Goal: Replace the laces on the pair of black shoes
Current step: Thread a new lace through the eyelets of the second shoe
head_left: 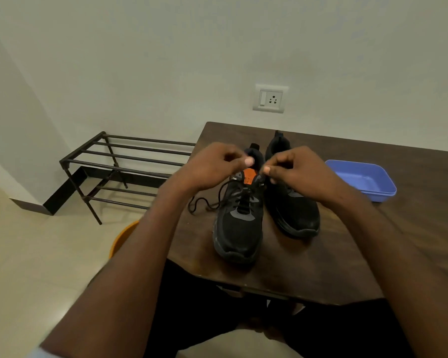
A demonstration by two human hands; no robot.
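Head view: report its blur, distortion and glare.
Head view: both fingertip clusters are motion-blurred, left hand and right hand, over the left black mesh shoe; wide-angle bending curves the dark wooden table edges; soft sheen on the pale tiled floor; dim, even light.

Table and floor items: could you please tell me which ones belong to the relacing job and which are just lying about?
In the job:
left shoe, black lace trailing from it
right shoe
left hand and right hand, both at the left shoe's collar

Lying about:
blue tray
metal rack
wall socket
orange object on floor
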